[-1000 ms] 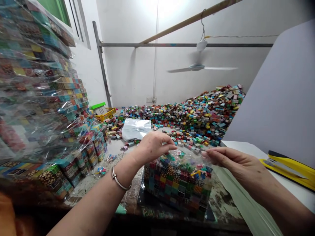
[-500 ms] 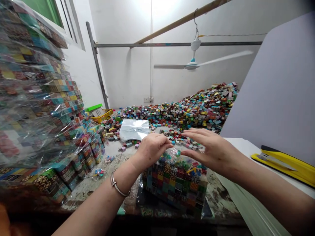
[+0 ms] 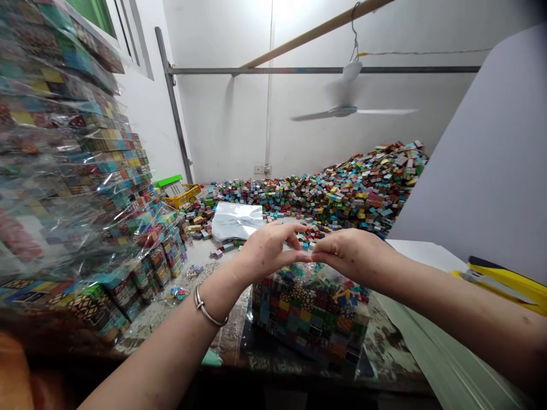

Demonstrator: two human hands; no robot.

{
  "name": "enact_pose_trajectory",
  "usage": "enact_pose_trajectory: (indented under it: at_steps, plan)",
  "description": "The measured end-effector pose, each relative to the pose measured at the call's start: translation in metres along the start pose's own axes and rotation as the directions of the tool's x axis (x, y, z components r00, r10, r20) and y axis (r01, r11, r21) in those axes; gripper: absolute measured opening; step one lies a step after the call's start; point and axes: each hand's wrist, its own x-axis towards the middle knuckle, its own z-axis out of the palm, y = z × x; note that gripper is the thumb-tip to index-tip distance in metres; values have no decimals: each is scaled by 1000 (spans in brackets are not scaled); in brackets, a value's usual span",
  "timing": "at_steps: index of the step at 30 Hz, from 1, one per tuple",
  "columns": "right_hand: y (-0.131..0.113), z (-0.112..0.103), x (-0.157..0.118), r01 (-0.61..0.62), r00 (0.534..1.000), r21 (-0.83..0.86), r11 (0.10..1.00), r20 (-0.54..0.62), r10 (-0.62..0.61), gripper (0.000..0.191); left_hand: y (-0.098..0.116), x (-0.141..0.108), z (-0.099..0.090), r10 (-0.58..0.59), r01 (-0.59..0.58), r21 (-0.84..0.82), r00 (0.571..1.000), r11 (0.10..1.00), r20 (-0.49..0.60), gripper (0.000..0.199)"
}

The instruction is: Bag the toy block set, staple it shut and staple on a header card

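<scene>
In front of me stands a clear plastic bag (image 3: 299,272) around a block of small patterned boxes (image 3: 307,319). Small bright plastic pieces (image 3: 344,295) lie on top of the boxes inside it. My right hand (image 3: 352,250) pinches the bag's top edge, though the thin film is hard to see at the fingertips. Just to its left, my left hand (image 3: 273,247) has its thumb stretched out and its fingers apart from it. The left thumb tip meets the right fingertips over the bag.
Wrapped stacks of patterned boxes (image 3: 85,171) rise on the left. Loose small boxes (image 3: 350,193) are heaped behind. A silvery bag stack (image 3: 237,221) and a yellow basket (image 3: 183,196) lie left of centre; a yellow stapler (image 3: 508,285) sits right. A small fan (image 3: 344,111) hangs above.
My right hand has closed from open fingers to a pinch and moved left to the other hand. My left hand's fingers have parted from its thumb. The view has shifted slightly.
</scene>
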Motion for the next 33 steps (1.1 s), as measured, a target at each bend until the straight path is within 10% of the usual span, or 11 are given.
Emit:
enact_pose_trajectory:
  at_steps: [19,25,28,33]
  plan:
    - [3,0,3,-56,998,144,988,10,55,21,-11,6,1,53,-54,10,991,998,126,11]
    - [21,-34,-25,-151,986,166,974,-50,161,28,-13,9,7,81,-85,45,993,995,92,17]
    - [64,-52,-75,-385,884,266,884,-167,436,41,-17,9,10,113,-121,75,988,990,103,20]
    - [141,-29,-171,-785,580,170,596,-137,803,64,-21,9,12,146,-153,81,986,985,85,20]
